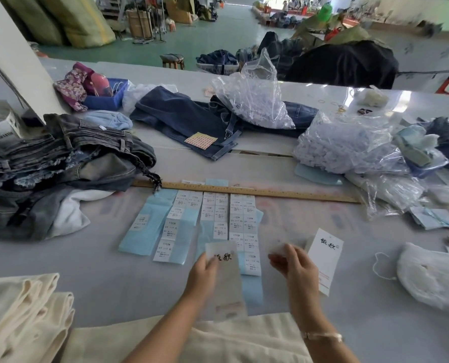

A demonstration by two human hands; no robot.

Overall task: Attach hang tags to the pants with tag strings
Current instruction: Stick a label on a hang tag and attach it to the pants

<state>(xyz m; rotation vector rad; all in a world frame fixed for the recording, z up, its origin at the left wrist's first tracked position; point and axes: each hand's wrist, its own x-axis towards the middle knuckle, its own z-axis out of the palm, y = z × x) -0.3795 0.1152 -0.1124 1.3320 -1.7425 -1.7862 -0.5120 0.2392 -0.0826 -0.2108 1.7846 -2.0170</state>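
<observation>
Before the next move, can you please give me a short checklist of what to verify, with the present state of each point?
1. Left hand grips a translucent hang tag: ok.
2. Right hand has a tag string: cannot tell, blurred.
3. White hang tag lies beside the right hand: ok.
4. Cream pants lie at the near edge: ok.
5. Size stickers laid out ahead: ok.
6. Tag attached to pants: not ok.
</observation>
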